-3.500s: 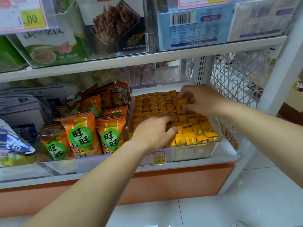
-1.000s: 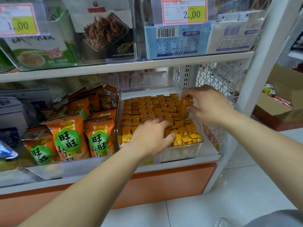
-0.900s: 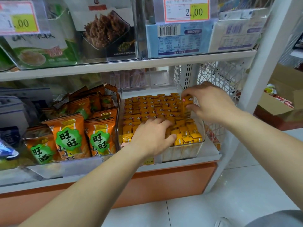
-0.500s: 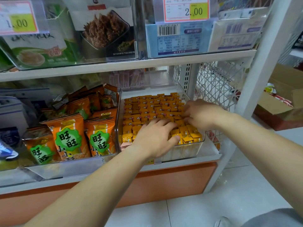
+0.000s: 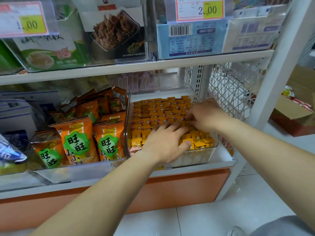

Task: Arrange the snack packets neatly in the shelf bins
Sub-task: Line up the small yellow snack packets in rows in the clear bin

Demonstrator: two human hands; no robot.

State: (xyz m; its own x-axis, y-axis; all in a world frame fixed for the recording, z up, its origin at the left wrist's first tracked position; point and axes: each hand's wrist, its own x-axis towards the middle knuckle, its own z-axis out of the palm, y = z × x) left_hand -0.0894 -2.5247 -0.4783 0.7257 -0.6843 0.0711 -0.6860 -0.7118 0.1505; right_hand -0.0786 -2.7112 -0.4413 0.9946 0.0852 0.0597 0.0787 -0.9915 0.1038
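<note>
Your left hand (image 5: 166,142) lies flat, fingers spread, on the small yellow packets (image 5: 153,114) near the front edge of the clear bin (image 5: 201,157). Your right hand (image 5: 204,114) curls over the rows by the right wall. Press lightly and nudge rows square. I cannot tell whether the right fingertips pinch a packet.

Tags (image 5: 199,10) "2.00", "1.00"; packets (image 5: 76,142) "旺旺"

We reach both bare forearms forward and slightly down. Our left hand (image 5: 166,143) lies palm down, fingers spread flat, thumb out to the right. Our right hand (image 5: 205,114), just beyond it, curls its fingertips downward; what they pinch is unclear.
</note>
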